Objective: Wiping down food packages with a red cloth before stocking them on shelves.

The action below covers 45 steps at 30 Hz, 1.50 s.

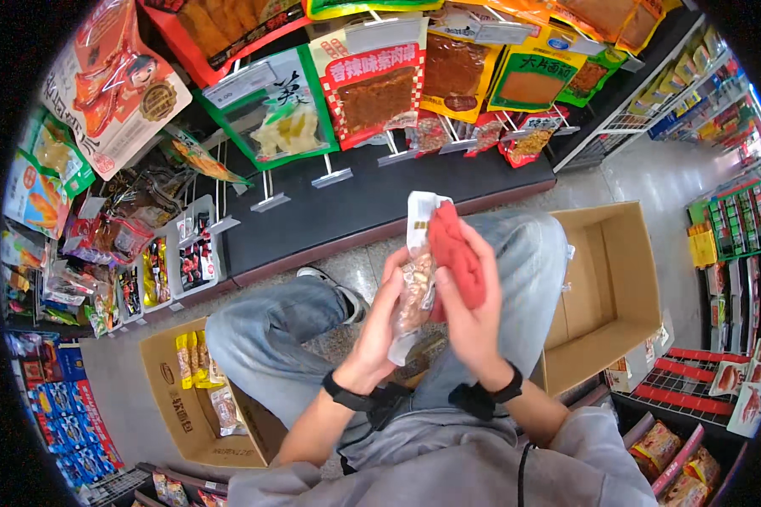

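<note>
Above my lap, my left hand [375, 324] is closed round a clear and white snack packet [416, 287] with brownish, nut-like pieces inside. The packet stands roughly lengthwise, its white end pointing away from me. Folded in my right hand [473, 325] is a red cloth [458, 253], held against the packet's right side. My right thumb lies over the cloth, and part of the packet is hidden behind it. Beside my left leg, an open cardboard box [167, 372] holds several yellow packets [196, 359] and a clear packet [226, 411].
Another open cardboard box [604, 291] stands by my right leg. Ahead runs a dark shelf ledge [313, 215] under hanging snack bags [376, 80] on hooks. White bins [196, 253] of small packets are at the left. A red and black rack [685, 384] stands at the right.
</note>
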### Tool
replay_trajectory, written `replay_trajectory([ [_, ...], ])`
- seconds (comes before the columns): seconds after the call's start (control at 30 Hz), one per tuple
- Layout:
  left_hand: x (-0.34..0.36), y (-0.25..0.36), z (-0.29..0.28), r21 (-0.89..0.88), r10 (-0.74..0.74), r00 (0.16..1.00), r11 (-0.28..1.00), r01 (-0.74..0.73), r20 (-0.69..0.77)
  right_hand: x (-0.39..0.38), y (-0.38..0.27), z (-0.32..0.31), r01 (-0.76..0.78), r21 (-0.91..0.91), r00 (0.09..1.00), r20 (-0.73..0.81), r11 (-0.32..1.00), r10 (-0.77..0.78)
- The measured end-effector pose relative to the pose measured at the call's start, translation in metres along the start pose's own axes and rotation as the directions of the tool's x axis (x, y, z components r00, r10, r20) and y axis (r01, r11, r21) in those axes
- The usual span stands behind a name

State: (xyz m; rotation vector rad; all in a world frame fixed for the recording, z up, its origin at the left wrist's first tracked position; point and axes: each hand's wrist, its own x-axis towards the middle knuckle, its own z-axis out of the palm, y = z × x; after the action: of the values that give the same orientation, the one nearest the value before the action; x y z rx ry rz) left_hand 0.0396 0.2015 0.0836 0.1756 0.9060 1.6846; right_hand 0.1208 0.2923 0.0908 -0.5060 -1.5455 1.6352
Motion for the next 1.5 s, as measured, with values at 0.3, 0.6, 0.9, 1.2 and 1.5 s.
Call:
replay_trajectory([
  [0.3, 0.022, -0.014, -0.006, -0.514, -0.001, 0.997, 0.857, 0.041, 0.079, -0.037, 0.01, -0.015, 0.366, -0.536, 0.886, 0.451, 0.761, -0.109],
  [0.6, 0.019, -0.022, -0.001, -0.206, 0.238, 0.963, 0.944, -0.259, -0.124, -0.006, 0.011, -0.017, 0.298, -0.441, 0.943, 0.275, 0.846, -0.188],
  [0.9, 0.002, -0.022, -0.009, 0.138, 0.362, 0.932, 0.925, -0.355, -0.033, 0.027, 0.03, 0.0, 0.134, -0.045, 0.99, 0.054, 0.99, -0.131],
  [1.2, 0.006, -0.023, -0.028, 0.174, 0.59, 0.774, 0.807, -0.564, -0.229, 0.005, 0.015, 0.033, 0.25, -0.167, 0.929, 0.319, 0.954, -0.188],
  [1.5, -0.016, 0.013, -0.033, 0.393, 0.631, 0.713, 0.766, -0.509, -0.306, -0.035, 0.006, 0.051, 0.271, -0.132, 0.902, 0.381, 0.953, -0.204],
])
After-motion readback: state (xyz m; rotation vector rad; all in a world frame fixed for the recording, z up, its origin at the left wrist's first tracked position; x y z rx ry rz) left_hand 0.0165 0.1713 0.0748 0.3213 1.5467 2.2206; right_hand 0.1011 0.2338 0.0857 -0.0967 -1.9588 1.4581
